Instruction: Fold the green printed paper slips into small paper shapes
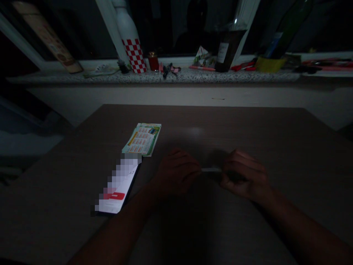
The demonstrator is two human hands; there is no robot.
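In the dim light, a thin pale strip (211,169) stretches between my two hands just above the brown table (193,121). My left hand (179,171) pinches its left end, with the fingers curled together. The right end sits between the thumb and fingers of my right hand (245,175). Most of what lies inside the grips is hidden, so I cannot tell what the strip is. Left of my left hand lies a smartphone (117,196) with a lit screen, partly blurred out. Beyond it is a small stack of printed cards (142,140).
A speckled stone windowsill (193,76) runs behind the table. On it stand a white bottle with red checks (134,51), a small red jar (153,62), a dark labelled bag (224,55), a yellow holder (270,64) and a green bottle (292,22).
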